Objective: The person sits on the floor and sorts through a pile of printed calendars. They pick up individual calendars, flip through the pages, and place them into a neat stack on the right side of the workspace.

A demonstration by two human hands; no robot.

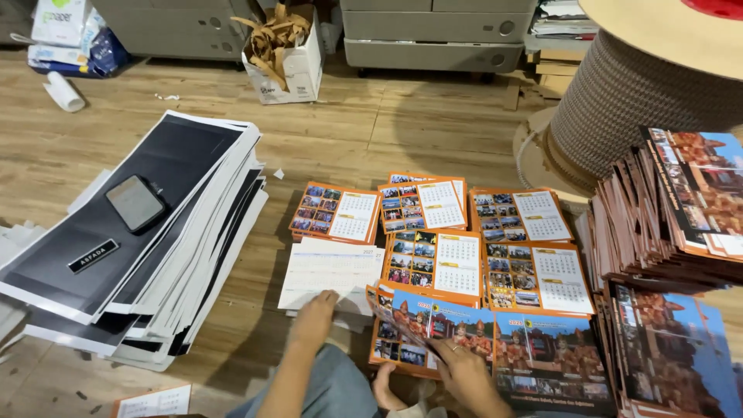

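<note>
My left hand (pixel 313 316) rests fingers-down on the near edge of a white calendar sheet stack (pixel 331 271) on the wooden floor. My right hand (pixel 463 370) grips a colourful printed sheet (pixel 422 317) showing figures in orange dress, lifted and tilted above the pile under it. Several piles of orange-bordered calendar pages (pixel 433 259) with photos and date grids lie in rows just beyond both hands. My knee in blue jeans (pixel 340 387) and a bare foot (pixel 385 385) show at the bottom.
A tall fanned stack of black-and-white sheets (pixel 166 232) lies at left with a phone (pixel 135 203) on top. Stacked printed covers (pixel 673 232) rise at right beside a large spool of wire binding (pixel 642 93). A cardboard box of paper scraps (pixel 282 54) and grey machines stand behind.
</note>
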